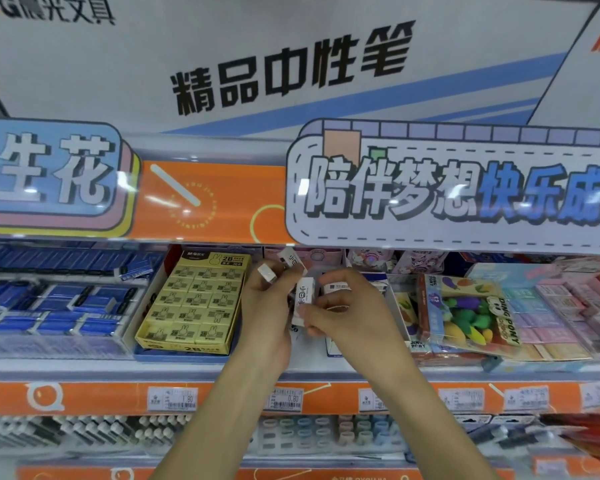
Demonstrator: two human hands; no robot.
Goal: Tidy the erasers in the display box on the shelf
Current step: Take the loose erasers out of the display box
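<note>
Both hands are over a white display box [392, 299] on the shelf, which they mostly hide. My left hand [267, 306] holds several small white erasers: two [293, 259] stick up above its fingers, and another upright white eraser [305, 299] with a printed sleeve sits between the two hands. My right hand [347, 306] pinches that upright eraser from the right with thumb and fingers. More white erasers [336, 287] lie in the box just behind my right hand.
A yellow box of 2B erasers [191, 303] stands directly left. Blue erasers [49, 306] fill the far left. A bag of fruit-shaped erasers [465, 317] and pastel erasers [551, 313] lie to the right. An orange shelf edge with price tags [284, 398] runs below; signs overhang above.
</note>
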